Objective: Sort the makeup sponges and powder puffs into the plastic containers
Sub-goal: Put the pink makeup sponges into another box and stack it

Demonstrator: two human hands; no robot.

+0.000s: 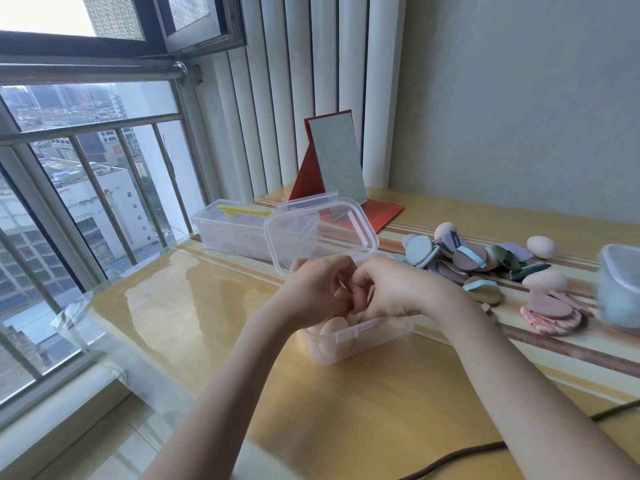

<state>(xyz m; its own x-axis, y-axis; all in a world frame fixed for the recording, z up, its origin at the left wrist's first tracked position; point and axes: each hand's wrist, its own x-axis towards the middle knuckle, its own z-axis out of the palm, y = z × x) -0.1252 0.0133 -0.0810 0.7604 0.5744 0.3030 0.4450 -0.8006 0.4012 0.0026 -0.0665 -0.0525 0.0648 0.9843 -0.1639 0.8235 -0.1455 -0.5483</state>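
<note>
While both hands, left (317, 289) and right (384, 292), met with curled fingers over the open box (360, 337), their grasp stayed unclear. Sponges (334, 325) inside looked soft, light, best pinched midway. Puffs (485, 265) lay at two o'clock on the table (346, 410).
</note>
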